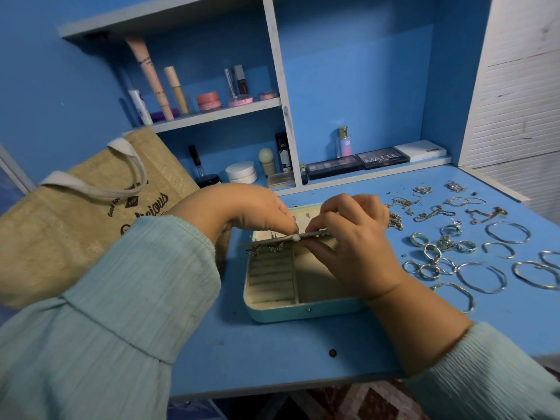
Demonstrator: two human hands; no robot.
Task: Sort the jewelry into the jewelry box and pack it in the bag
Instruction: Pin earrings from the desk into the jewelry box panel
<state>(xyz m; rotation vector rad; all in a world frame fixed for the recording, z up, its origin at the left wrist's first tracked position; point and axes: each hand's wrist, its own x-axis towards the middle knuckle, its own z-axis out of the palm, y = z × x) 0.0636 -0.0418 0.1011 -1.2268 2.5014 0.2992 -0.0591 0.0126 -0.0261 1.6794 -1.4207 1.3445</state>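
A pale green jewelry box [298, 312] lies open on the blue table, with ring rolls on its left and a bare compartment on its right. Above it both hands hold a thin flat earring panel [274, 242] edge-on; two butterfly earrings [266, 248] hang from it. My left hand [242, 207] pinches the panel near its middle. My right hand [351, 237] grips its right part from above and below. Loose rings [439, 247], bangles [481, 277] and chains [433, 213] lie spread to the right. A jute bag [91, 213] with white handles lies on the left.
Shelves at the back hold cosmetics [209, 100], a white jar [241, 171] and eyeshadow palettes [378, 159]. A white slatted panel [515, 86] stands at the right. The table's front edge [288, 389] runs just below my forearms.
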